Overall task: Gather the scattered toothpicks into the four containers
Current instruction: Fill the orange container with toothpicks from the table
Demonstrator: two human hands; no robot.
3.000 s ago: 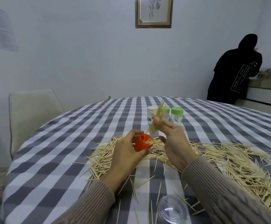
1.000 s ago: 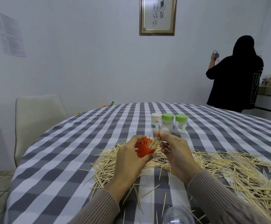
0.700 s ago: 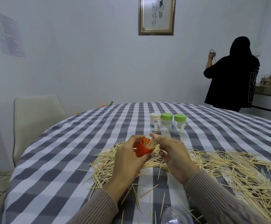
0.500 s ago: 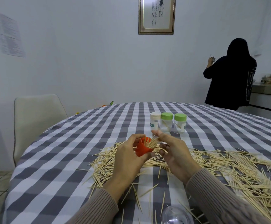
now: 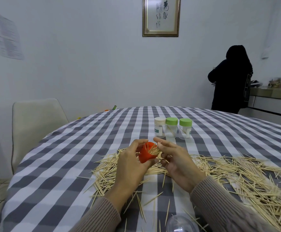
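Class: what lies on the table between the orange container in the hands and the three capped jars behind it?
Head view: only bare checked cloth separates the orange container from the jars.

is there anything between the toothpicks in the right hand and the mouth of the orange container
Nothing visible blocks it. The right hand holds the toothpick bundle already at the open mouth of the orange container, which the left hand grips.
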